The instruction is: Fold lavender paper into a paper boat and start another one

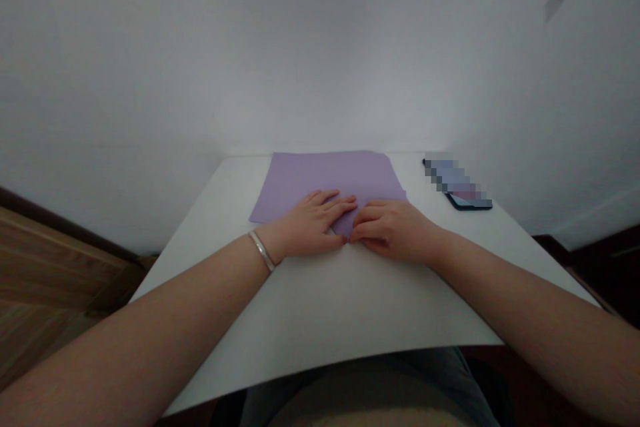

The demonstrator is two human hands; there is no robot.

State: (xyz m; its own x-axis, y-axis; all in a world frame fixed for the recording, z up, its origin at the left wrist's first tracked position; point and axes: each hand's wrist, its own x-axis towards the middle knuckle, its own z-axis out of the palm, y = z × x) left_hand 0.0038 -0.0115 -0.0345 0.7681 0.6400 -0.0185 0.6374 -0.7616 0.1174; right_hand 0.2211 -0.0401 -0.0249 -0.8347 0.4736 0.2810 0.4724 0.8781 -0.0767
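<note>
Your left hand [313, 227], with the thin silver bangle [263, 250] at its wrist, lies palm down, fingers stretched out and grasping nothing. Its fingertips rest on the near edge of the flat lilac sheet of paper [330, 173]. The sheet lies on the white rectangular table [310, 307] and spreads from under your fingers toward 12 o'clock, with its left corner at about 10 o'clock from that hand.

This looks like a fold being pressed at the near edge, so bear down with the flat pads rather than the nails. Pin the sheet with one hand while the other works, so that it cannot skid on the smooth top.

Your right hand [395, 230] sits at 3 o'clock of the left, nearly touching it. Its fingers are curled with the tips on the paper's near edge, and I cannot tell whether they pinch a flap. The dark flat phone [457, 185] lies apart at 1 o'clock from that hand.
</note>
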